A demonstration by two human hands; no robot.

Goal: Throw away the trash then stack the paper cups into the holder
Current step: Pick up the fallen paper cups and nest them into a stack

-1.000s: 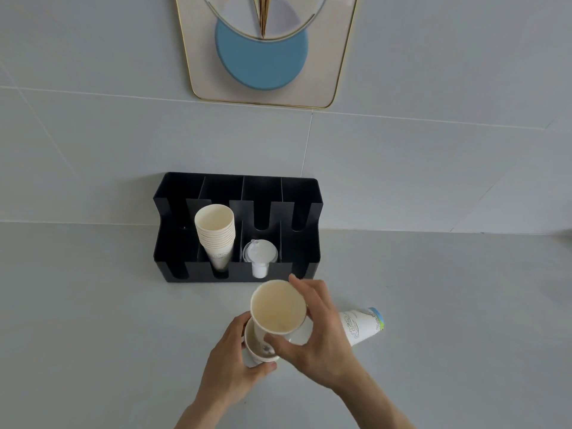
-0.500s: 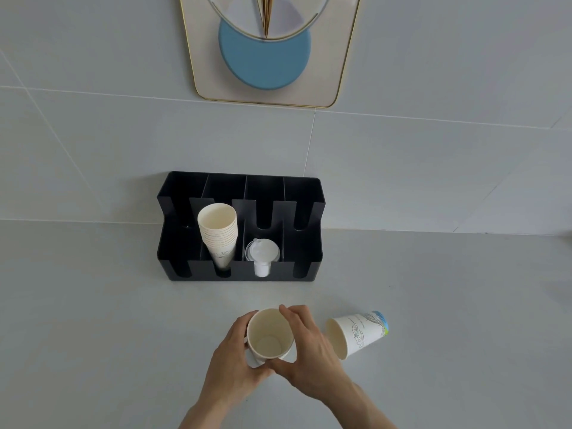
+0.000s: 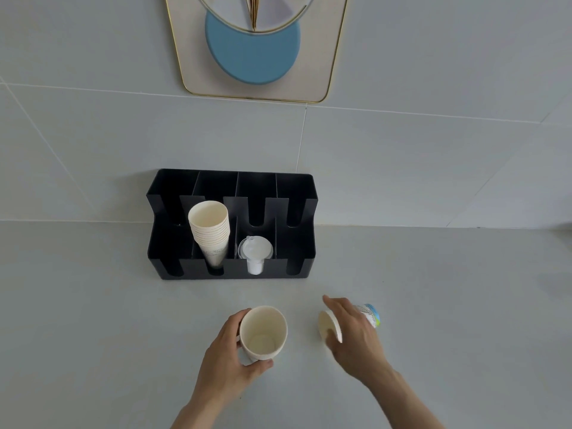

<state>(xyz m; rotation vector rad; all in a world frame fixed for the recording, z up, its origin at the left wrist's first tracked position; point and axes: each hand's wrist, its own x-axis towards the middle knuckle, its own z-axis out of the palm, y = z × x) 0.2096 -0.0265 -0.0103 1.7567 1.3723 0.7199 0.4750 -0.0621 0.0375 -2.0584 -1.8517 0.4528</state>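
My left hand point(image 3: 227, 351) is wrapped around nested paper cups point(image 3: 263, 332) that stand upright on the counter, mouth up. To the right, a paper cup with a blue-green print point(image 3: 368, 314) lies on its side, its mouth facing left. My right hand point(image 3: 351, 331) lies over this cup with fingers curled on its top; whether it grips it is unclear. Behind them stands the black holder point(image 3: 297, 264) with several slots. A tilted stack of paper cups point(image 3: 210, 230) fills its second slot from the left.
White plastic lids point(image 3: 255, 252) sit in the holder's third slot. The holder stands against a tiled wall, under a gold-framed decoration with a blue disc point(image 3: 252, 51). The grey counter point(image 3: 93, 320) stretches to both sides.
My right hand pushed a cup down into the one in my left hand, let go, and moved right onto the lying cup. My left hand stayed on the nested cups.
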